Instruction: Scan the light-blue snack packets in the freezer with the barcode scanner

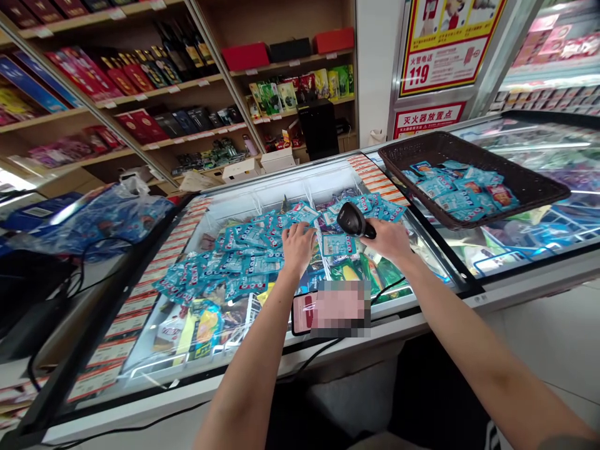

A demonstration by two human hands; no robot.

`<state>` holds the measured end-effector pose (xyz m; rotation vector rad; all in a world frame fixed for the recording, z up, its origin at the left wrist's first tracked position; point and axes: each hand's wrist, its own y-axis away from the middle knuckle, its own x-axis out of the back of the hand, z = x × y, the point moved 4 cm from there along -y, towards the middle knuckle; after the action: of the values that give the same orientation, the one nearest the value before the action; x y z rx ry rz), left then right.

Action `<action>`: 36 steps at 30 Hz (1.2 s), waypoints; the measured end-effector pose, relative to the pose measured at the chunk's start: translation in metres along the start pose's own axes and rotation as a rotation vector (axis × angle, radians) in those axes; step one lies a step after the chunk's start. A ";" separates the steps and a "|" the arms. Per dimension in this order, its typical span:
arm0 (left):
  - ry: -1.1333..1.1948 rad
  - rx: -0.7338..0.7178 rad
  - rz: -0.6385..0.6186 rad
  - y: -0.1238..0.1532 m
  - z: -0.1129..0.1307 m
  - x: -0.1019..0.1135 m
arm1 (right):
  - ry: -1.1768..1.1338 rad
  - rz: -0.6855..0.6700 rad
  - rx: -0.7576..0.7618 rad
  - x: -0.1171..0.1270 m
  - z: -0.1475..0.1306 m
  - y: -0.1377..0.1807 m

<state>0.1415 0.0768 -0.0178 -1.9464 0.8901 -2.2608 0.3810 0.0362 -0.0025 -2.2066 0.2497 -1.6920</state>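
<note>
Head view: scanner [351,220], beyond phone [304,314], points left, long axis roughly crosswise; my right hand [389,240] clasps it, left hand [298,245], loosely spread, touches packets [255,265].

Bright, cool white light fills the shop, glowing inside the freezer [229,205] and leaving streaks of glare on its glass [145,370]. Blue packets [253,234] near the centre look fairly clear; wide-angle distortion slants the shelves [206,134], outer edges blur, and coarse pixelation hides most of the phone [304,312].
</note>
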 end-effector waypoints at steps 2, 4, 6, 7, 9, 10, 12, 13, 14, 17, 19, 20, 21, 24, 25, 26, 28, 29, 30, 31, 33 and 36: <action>0.032 0.008 0.012 -0.005 0.002 0.000 | -0.003 0.002 -0.002 0.000 0.001 -0.001; 0.133 -0.028 -0.022 -0.011 0.009 -0.002 | -0.004 0.002 -0.008 0.000 0.002 -0.001; 0.233 -0.106 -0.099 -0.017 0.020 -0.005 | -0.007 0.007 -0.013 0.000 0.003 -0.001; 0.260 -0.150 -0.145 -0.020 0.025 -0.007 | -0.010 0.012 -0.016 0.001 0.003 -0.001; 0.275 -0.220 -0.228 -0.024 0.032 -0.012 | -0.013 0.020 -0.024 0.001 0.005 0.000; 0.277 -0.234 -0.260 -0.025 0.033 -0.014 | -0.013 0.023 -0.027 0.002 0.005 0.000; 0.288 -0.196 -0.290 -0.026 0.029 -0.016 | -0.015 0.026 -0.021 0.002 0.005 0.000; 0.296 -0.145 -0.292 -0.027 0.025 -0.016 | -0.018 0.026 -0.011 0.002 0.005 0.001; 0.305 -0.079 -0.286 -0.026 0.020 -0.016 | -0.021 0.024 0.001 0.001 0.004 0.001; 0.419 0.188 -0.173 -0.023 -0.002 -0.011 | -0.024 0.001 0.028 0.000 0.003 0.001; 0.570 0.357 -0.072 -0.019 -0.016 -0.009 | -0.013 -0.016 0.033 -0.002 0.003 0.001; 0.640 0.422 -0.035 -0.017 -0.022 -0.010 | -0.004 -0.024 0.035 -0.003 0.002 0.002; 0.698 0.469 -0.015 -0.016 -0.026 -0.011 | 0.005 -0.030 0.038 -0.003 0.001 0.002; 0.828 0.529 -0.004 -0.012 -0.033 -0.015 | 0.029 -0.055 0.072 -0.005 -0.004 0.003; 0.875 0.540 -0.001 -0.012 -0.034 -0.017 | 0.035 -0.068 0.093 -0.006 -0.006 0.003; 0.915 0.546 0.001 -0.011 -0.034 -0.018 | 0.041 -0.084 0.115 -0.007 -0.009 0.003; 1.003 0.555 0.014 -0.009 -0.033 -0.020 | 0.056 -0.111 0.157 -0.008 -0.014 0.004; 1.052 0.560 0.024 -0.009 -0.033 -0.021 | 0.065 -0.121 0.175 -0.009 -0.017 0.004; 1.098 0.565 0.035 -0.008 -0.033 -0.021 | 0.073 -0.128 0.190 -0.009 -0.019 0.005; 1.136 0.572 0.046 -0.008 -0.033 -0.022 | 0.080 -0.134 0.202 -0.009 -0.021 0.005; 1.175 0.592 0.060 -0.007 -0.033 -0.024 | 0.088 -0.145 0.213 -0.009 -0.025 0.005; 1.184 0.607 0.054 -0.006 -0.034 -0.026 | 0.095 -0.157 0.205 -0.008 -0.028 0.004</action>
<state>0.1181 0.1050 -0.0408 -0.2486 0.1339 -3.0314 0.3521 0.0302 -0.0047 -2.0450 -0.0744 -1.8175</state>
